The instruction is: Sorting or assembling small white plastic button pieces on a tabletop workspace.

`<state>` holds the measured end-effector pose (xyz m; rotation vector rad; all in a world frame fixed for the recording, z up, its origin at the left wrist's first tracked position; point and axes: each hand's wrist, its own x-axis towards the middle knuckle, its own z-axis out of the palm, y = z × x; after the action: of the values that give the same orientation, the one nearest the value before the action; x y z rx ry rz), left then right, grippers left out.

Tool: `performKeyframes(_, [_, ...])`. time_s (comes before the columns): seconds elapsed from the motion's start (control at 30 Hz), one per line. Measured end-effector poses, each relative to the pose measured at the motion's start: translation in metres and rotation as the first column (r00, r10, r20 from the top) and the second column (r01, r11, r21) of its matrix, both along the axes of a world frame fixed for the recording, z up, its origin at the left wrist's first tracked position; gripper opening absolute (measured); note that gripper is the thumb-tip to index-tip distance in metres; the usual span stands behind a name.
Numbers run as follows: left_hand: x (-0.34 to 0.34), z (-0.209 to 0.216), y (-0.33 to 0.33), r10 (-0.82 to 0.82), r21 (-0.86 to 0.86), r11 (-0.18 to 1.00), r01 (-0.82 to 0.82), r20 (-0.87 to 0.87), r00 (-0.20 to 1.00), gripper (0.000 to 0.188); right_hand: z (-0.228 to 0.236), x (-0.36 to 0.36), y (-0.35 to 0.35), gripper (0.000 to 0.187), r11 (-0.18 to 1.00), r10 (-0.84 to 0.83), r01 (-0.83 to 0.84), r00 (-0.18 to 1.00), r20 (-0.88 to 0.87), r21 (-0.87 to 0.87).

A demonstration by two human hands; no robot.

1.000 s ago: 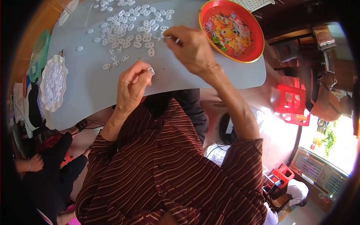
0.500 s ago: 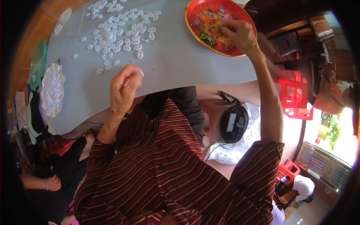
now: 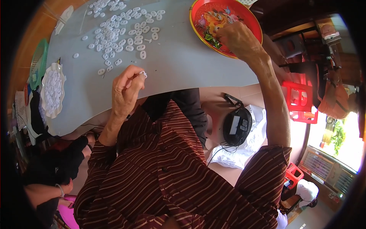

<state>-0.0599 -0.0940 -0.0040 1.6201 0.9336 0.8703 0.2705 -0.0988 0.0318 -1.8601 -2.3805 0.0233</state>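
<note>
So, head view, only one angle to work from. My left hand point(image 3: 127, 89) sits at the near edge of the grey table point(image 3: 183, 65), a bit left of centre frame, fingers pinched closed on one small white plastic ring piece point(image 3: 143, 73) held up at the fingertips. My right hand point(image 3: 238, 38) is stretched out to the upper right, over the red round tray point(image 3: 198, 17), fingers curled down toward the tray floor. Whether it's actually got anything pinched I can't tell, the fingertips are hidden under the hand.

Step-wise, I'd call this mid-cycle: one piece held ready in the left, right hand busy at the tray. My guess is the next bit needs the right hand back at the loose pile of white pieces point(image 3: 122, 30) in the upper left, and a careful pinch, since they're tiny and lie close together.

Containers:
- red tray, painted with a colourful flower pattern; can't make out any white pieces in it, the pattern is too busy
- white scalloped dish point(image 3: 53, 89) at the left edge of the table, heaped with what look like the same white pieces
- green mesh basket point(image 3: 38, 61) just above it, contents not visible
</note>
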Motion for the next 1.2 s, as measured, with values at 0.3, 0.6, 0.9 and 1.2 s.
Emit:
performKeyframes(0.3, [0.001,0.001,0.003,-0.022,-0.003,1.000,0.023,0.034,0.999,0.010,0.017,-0.010,-0.005,0.011,0.966,-0.228,0.252,0.934,-0.276,0.055])
performKeyframes(0.6, [0.007,0.009,0.007,0.024,-0.181,0.983,0.023,0.252,0.967,0.012,-0.006,-0.114,-0.013,0.025,0.934,-0.327,-0.075,0.204,-0.923,-0.348])
performKeyframes(0.9, [0.017,0.003,0.012,0.044,-0.164,0.986,0.006,0.302,0.952,0.013,-0.026,-0.149,-0.005,0.011,0.943,-0.326,-0.117,-0.145,-0.934,-0.311])
performKeyframes(1.2, [0.023,0.000,0.009,0.076,-0.165,0.986,-0.022,0.334,0.940,0.012,-0.026,-0.150,-0.006,0.014,0.961,-0.264,-0.133,-0.172,-0.949,-0.243])
